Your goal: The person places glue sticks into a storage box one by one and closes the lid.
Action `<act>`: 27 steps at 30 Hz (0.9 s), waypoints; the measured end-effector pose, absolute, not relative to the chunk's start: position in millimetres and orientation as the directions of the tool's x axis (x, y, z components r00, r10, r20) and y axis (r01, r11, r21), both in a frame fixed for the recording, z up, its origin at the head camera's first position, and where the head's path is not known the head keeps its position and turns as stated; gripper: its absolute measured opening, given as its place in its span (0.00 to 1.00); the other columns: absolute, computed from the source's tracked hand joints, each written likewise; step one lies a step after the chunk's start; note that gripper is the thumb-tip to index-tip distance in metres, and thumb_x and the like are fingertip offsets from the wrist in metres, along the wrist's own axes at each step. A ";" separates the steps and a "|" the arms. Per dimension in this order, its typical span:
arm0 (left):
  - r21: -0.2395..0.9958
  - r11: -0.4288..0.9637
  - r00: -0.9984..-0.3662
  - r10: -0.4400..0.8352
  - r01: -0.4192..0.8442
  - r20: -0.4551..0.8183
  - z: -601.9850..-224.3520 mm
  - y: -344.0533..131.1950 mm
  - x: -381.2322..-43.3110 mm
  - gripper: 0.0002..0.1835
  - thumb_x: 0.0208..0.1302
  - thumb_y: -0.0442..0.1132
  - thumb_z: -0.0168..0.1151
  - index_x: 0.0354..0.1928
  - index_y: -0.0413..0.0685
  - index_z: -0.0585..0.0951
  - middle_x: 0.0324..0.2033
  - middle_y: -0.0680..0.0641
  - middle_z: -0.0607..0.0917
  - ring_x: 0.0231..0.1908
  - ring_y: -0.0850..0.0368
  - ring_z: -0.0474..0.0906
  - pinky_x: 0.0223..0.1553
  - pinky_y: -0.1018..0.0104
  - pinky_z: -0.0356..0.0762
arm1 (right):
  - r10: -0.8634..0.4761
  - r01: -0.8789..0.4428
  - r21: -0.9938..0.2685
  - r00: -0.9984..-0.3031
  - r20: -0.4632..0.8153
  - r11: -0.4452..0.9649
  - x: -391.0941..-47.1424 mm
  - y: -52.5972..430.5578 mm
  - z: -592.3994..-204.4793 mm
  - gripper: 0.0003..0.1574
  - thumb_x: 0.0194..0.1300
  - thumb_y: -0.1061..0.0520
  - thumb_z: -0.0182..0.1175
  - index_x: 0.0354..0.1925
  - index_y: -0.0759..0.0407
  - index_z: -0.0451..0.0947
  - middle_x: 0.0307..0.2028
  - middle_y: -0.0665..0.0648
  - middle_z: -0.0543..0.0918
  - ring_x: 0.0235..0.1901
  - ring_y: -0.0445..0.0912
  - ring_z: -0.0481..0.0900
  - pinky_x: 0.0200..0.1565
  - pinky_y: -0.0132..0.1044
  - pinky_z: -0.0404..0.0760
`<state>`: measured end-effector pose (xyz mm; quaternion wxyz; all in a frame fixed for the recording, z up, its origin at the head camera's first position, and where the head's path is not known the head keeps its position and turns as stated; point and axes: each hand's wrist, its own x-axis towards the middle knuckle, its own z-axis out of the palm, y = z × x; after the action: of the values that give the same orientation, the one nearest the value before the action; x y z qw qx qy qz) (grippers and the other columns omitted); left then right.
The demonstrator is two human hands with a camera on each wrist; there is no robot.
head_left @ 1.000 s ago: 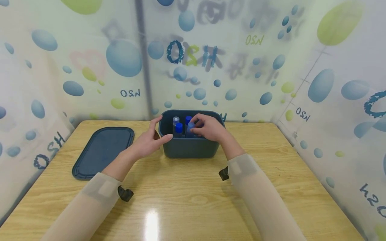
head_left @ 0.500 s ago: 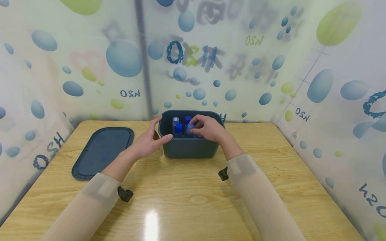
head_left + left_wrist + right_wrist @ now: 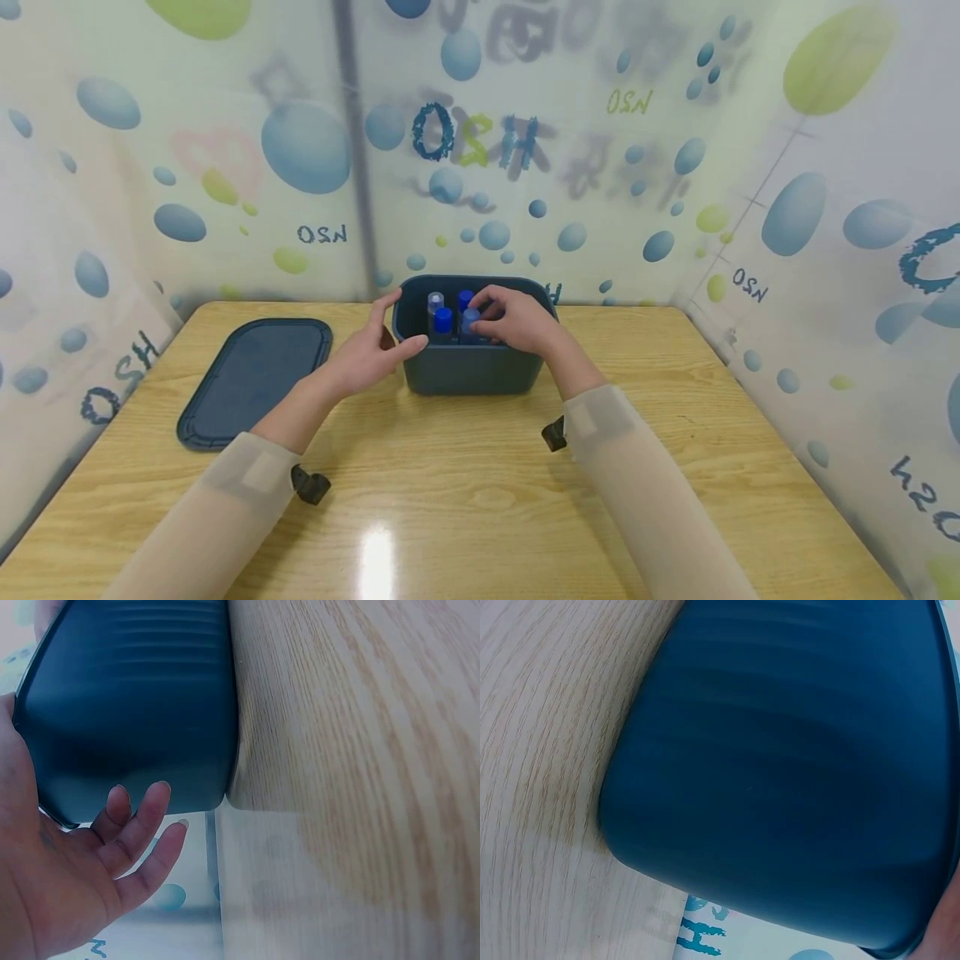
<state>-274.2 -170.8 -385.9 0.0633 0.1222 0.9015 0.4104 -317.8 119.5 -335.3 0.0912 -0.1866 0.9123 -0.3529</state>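
Note:
A dark blue-grey plastic bin [image 3: 472,372] stands uncovered on the wooden table, with several capped bottles upright inside. My right hand [image 3: 521,321] reaches over the rim and pinches the lighter blue cap of a bottle [image 3: 470,317]; that bottle's lower part is hidden by the bin wall. Beside it are a bottle with a dark blue cap [image 3: 443,318] and a clear-topped bottle [image 3: 436,300]. My left hand [image 3: 367,354] rests at the bin's left end, thumb and index finger spread along the rim. In the left wrist view, its other fingers [image 3: 154,802] hang loosely beside the bin's outer wall.
A flat dark lid [image 3: 258,379] lies on the table [image 3: 450,492] left of the bin. Behind the table hangs a patterned curtain [image 3: 465,217] with blue and green ovals, close to the bin's back. Small black wrist devices sit at both cuffs.
The right hand and the pinched bottle cap have shifted very slightly left relative to the bin. The left hand keeps its place on the rim.

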 end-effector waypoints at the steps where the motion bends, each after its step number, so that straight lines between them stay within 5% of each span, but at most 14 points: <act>1: 0.756 0.633 -0.962 0.272 0.169 -0.013 -385.8 -170.8 -274.3 0.58 0.74 0.77 0.57 0.90 0.71 0.35 0.41 0.40 0.85 0.36 0.46 0.83 0.40 0.57 0.81 | -0.405 -0.276 -0.680 -0.914 -0.033 0.679 -317.7 119.3 -335.2 0.18 0.79 0.49 0.69 0.62 0.46 0.81 0.53 0.56 0.88 0.43 0.49 0.91 0.52 0.48 0.90; 21: 0.755 0.631 -0.960 0.278 0.178 -0.006 -387.9 -172.1 -274.9 0.58 0.75 0.76 0.58 0.90 0.70 0.35 0.43 0.38 0.85 0.37 0.47 0.84 0.40 0.57 0.81 | -0.398 -0.326 -0.709 -0.915 0.069 0.626 -315.7 123.0 -335.3 0.24 0.76 0.45 0.72 0.64 0.47 0.81 0.57 0.56 0.90 0.41 0.49 0.92 0.52 0.49 0.90; 27: 0.750 0.636 -0.962 0.274 0.181 0.000 -386.9 -170.7 -275.3 0.58 0.74 0.77 0.57 0.90 0.71 0.35 0.42 0.39 0.85 0.35 0.49 0.82 0.39 0.56 0.80 | -0.382 -0.333 -0.745 -0.917 0.114 0.578 -316.2 127.1 -335.2 0.24 0.77 0.44 0.71 0.65 0.48 0.82 0.56 0.55 0.90 0.44 0.56 0.92 0.51 0.51 0.90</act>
<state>-275.3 -170.7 -386.9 0.0572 0.1262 0.9027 0.4074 -316.2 127.1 -335.2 0.0293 -0.2014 0.8877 -0.4130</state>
